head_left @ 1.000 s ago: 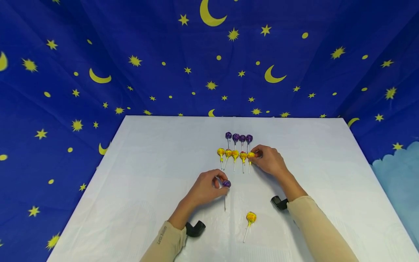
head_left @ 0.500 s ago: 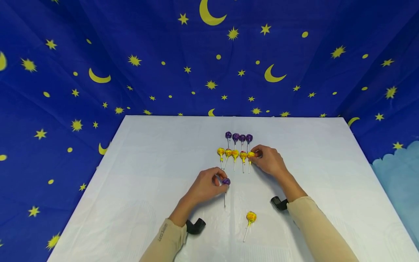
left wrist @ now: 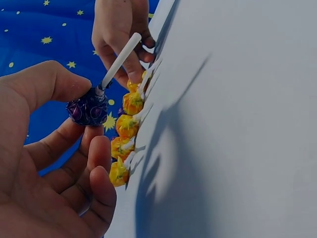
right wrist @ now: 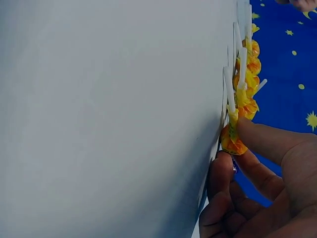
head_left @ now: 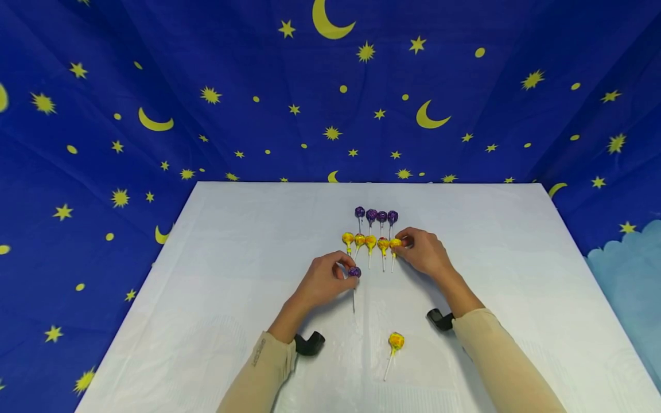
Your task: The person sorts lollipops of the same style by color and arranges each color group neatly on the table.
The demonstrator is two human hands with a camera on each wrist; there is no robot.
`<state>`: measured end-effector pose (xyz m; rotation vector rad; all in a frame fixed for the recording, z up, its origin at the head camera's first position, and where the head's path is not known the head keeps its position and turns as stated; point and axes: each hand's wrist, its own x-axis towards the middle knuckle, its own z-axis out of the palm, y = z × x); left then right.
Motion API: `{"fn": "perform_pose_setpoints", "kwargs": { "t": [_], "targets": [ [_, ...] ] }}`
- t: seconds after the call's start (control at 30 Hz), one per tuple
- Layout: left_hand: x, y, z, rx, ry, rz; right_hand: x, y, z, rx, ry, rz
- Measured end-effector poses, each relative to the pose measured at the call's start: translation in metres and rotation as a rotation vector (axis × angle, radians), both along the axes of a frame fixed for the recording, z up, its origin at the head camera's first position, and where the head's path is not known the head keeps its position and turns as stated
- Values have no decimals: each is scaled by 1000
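My left hand (head_left: 323,281) pinches a purple-wrapped lollipop (head_left: 354,272) by its head, above the table and just in front of a row of yellow lollipops (head_left: 370,242). In the left wrist view, that purple lollipop (left wrist: 88,108) sits between thumb and fingertips, its white stick pointing up. At the row's right end, my right hand (head_left: 426,252) holds the head of a yellow lollipop (right wrist: 233,141) between thumb and fingers, and its stick lies toward me. Behind the yellow row lie several purple lollipops (head_left: 372,215) side by side, their sticks reaching toward the yellow heads.
One more yellow lollipop (head_left: 396,341) lies apart near the front of the white table (head_left: 248,241). Black wrist-worn pieces (head_left: 310,343) stick out beside both sleeves. A blue cloth (head_left: 258,69) with yellow moons and stars hangs behind the table.
My left hand has moved away from me, carrying the purple lollipop closer to the yellow row. The right hand has stayed on the end yellow lollipop.
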<state>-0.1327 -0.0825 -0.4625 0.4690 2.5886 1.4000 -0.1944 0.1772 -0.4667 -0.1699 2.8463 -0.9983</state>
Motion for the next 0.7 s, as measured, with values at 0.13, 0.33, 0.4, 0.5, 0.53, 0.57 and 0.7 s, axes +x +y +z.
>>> {"fn": "perform_pose_setpoints", "kwargs": {
  "t": [0.13,0.33,0.4,0.5,0.53,0.57,0.7],
  "targets": [
    [-8,1,1,16,17,17,-1,1,-1,0,1,-1],
    [-20,3,3,20,13,51,-1,1,-3,4,-4,0],
    [-24,4,3,15,10,62,-1,2,-3,4,-1,2],
    [-30,4,4,10,12,79,-2,2,-4,1,2,6],
    [-32,4,4,10,15,85,-2,2,-4,1,2,6],
    [-34,4,4,8,16,94,-1,2,-4,0,1,6],
    [-42,3,7,7,16,129,-2,3,-3,-6,-2,10]
  ]
}}
